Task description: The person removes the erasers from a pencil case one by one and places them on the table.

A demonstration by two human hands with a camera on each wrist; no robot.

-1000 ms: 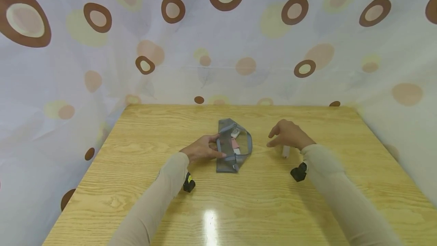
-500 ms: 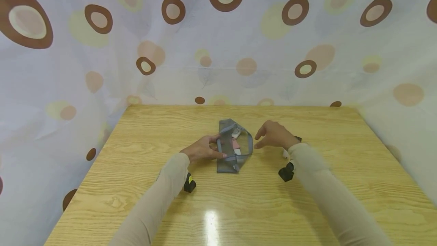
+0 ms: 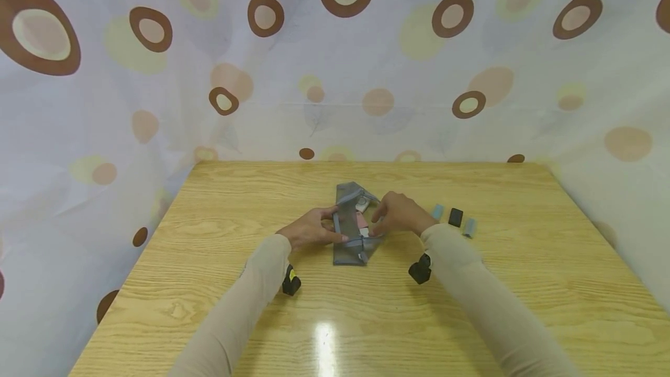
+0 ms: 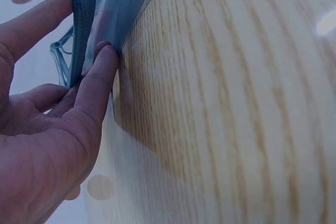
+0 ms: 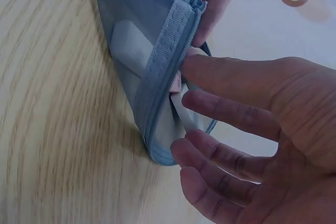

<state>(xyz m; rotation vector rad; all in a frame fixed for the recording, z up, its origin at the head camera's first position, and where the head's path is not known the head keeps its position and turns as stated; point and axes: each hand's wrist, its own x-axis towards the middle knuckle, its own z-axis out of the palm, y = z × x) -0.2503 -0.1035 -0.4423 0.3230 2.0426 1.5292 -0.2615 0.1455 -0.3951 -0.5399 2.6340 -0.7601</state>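
A grey-blue mesh zip pouch lies on the wooden table, its zipped mouth gaping toward the right. Inside are a whitish object with a round mark, a pink piece and a small white piece. My left hand grips the pouch's left edge, thumb and fingers spread along it. At the mouth is my right hand, fingers bent and apart; in the right wrist view its fingertips reach into the opening beside a white strip.
Right of the pouch lie a light blue block, a black block and a grey-blue block. A patterned curtain hangs behind the wooden table and down both sides.
My right hand has moved left from the right of the pouch to its mouth, uncovering the small blocks on the table. The left hand has kept its place on the pouch.
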